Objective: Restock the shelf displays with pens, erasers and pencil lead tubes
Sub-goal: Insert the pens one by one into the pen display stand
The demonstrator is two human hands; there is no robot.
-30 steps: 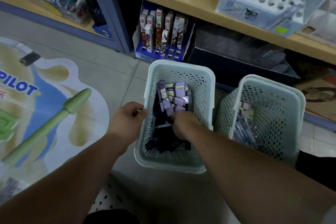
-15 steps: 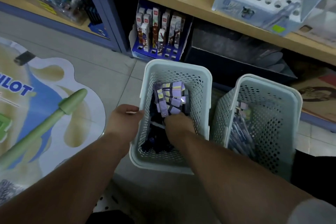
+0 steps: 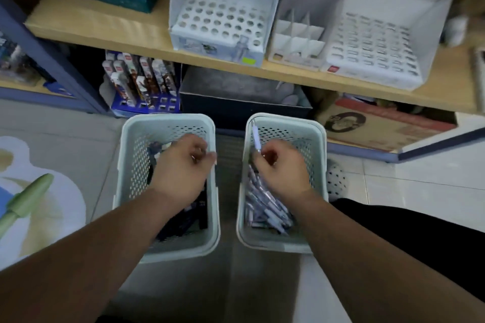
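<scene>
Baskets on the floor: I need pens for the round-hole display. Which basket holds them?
The right basket, under the right hand pinching a pen; the left basket holds dark packets.

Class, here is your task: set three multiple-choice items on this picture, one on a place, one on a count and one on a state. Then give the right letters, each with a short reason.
1. Where does the holed display stand?
A. on the floor
B. on the shelf
C. in a cardboard box

2. How many mesh baskets stand on the floor?
A. one
B. two
C. four

3. What is the right hand doing?
A. gripping a pen
B. lying flat on the floor
C. lifting a cardboard box

Key:
1. B, the display sits on the wooden board above the baskets.
2. B, there is a left basket and a right basket, side by side.
3. A, the pen sticks up out of its grip, over the right basket.
</scene>
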